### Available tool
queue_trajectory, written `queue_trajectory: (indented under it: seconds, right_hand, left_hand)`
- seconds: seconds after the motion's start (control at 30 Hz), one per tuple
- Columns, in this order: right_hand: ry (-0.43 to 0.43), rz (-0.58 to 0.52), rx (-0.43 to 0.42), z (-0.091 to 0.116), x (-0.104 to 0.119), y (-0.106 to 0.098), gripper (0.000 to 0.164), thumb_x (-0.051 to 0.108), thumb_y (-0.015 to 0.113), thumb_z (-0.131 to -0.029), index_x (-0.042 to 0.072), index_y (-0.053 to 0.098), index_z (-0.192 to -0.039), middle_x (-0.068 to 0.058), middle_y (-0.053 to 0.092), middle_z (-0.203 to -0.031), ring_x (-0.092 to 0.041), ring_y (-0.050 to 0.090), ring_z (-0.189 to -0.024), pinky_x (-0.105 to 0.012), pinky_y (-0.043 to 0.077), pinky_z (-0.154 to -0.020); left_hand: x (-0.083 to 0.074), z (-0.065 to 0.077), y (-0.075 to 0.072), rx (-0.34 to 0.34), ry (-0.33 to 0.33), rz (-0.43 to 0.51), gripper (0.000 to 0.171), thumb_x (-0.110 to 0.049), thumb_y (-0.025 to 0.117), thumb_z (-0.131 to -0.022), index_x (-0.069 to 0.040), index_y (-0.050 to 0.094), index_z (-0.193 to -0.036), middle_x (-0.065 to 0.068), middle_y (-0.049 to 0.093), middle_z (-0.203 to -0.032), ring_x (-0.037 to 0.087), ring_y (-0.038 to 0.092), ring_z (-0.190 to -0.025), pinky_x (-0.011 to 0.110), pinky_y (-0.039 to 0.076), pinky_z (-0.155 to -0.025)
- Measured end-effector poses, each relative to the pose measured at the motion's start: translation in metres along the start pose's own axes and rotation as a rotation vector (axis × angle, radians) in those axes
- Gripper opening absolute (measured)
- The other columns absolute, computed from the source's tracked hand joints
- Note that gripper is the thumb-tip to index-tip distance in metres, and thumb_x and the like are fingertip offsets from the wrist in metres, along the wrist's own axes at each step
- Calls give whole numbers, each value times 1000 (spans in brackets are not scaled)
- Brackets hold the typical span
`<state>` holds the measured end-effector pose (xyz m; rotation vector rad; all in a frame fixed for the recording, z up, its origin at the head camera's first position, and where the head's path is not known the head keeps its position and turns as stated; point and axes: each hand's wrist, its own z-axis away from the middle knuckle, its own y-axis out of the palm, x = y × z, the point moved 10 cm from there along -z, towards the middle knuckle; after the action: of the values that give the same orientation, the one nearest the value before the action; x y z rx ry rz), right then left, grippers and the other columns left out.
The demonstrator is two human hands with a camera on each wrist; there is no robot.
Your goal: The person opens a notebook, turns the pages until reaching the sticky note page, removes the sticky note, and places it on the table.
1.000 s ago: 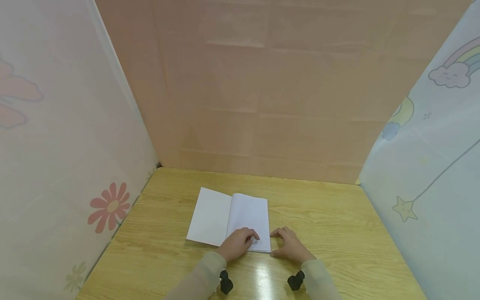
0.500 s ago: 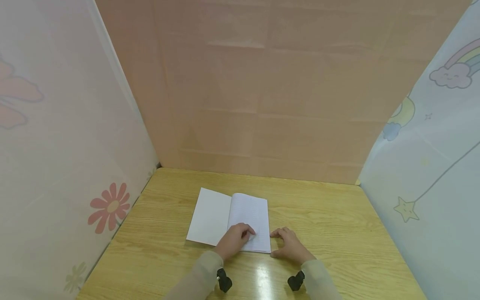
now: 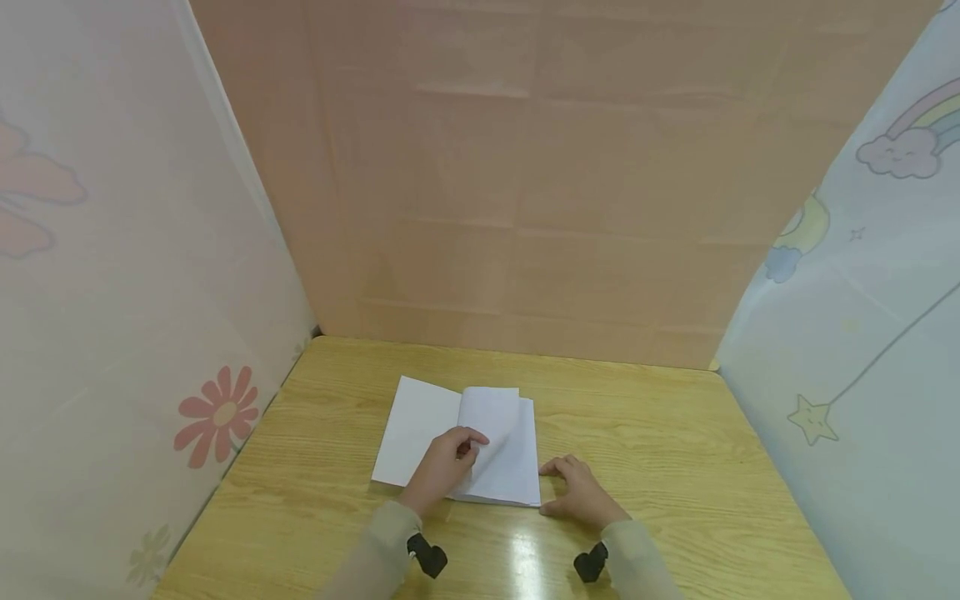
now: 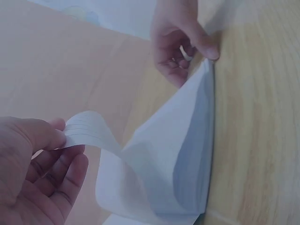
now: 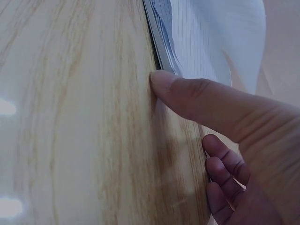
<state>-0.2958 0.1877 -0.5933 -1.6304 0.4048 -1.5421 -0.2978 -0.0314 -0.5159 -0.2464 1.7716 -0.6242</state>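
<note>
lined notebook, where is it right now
In the head view, the open lined notebook lies below centre on the wood-grain table, left of the right hand; the left hand pinches its lifted page.

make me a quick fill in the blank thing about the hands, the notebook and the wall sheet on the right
1. The ____ hand pinches the lifted paper.
2. The notebook is lying ____, not closed, on the table.
3. In the right wrist view, the digit of the right hand nearest the notebook's corner is the ____.
4. On the right-hand wall sheet, a line leads down to a yellow ____.

Missing words: left; open; thumb; star.
</note>
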Motion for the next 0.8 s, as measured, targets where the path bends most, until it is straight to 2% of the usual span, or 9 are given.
queue_trajectory:
  seconds: [0.2,0.4,0.57,0.8]
  right_hand:
    - [-21,-8,4,0,1,1,55,33,86,-68,18,61,-115,0,52,-114,-27,44,-114,-53,40,-98]
    - [-21,-4,7,0,0,1,55,33,86,-68,19,60,-115,0,52,-113,-26,44,-113,-53,41,-96]
    - [-29,14,0,2,1,0,55,33,86,-68,18,61,-115,0,52,-114,-27,45,-113,-52,41,-96]
    - [-32,8,-10,2,2,-2,55,33,86,-68,17,61,-115,-1,53,-115,-27,45,-114,-53,40,-97]
  left_hand:
    - [-1,12,-27,-45,-6,42,14,-8,58,-95,-11,67,-106,1,60,-93,9,56,-81,21,51,-70]
    - [0,22,-50,-142,-12,20,15,-5,62,-93,-11,68,-105,3,63,-95,9,54,-80,22,52,-73]
    - [5,31,-65,-215,-35,32,21,1,65,-88,-15,68,-101,2,65,-97,9,55,-80,22,52,-74]
    - [20,44,-81,-288,-75,61,23,5,66,-86,-12,68,-101,3,66,-95,10,56,-80,21,51,-72]
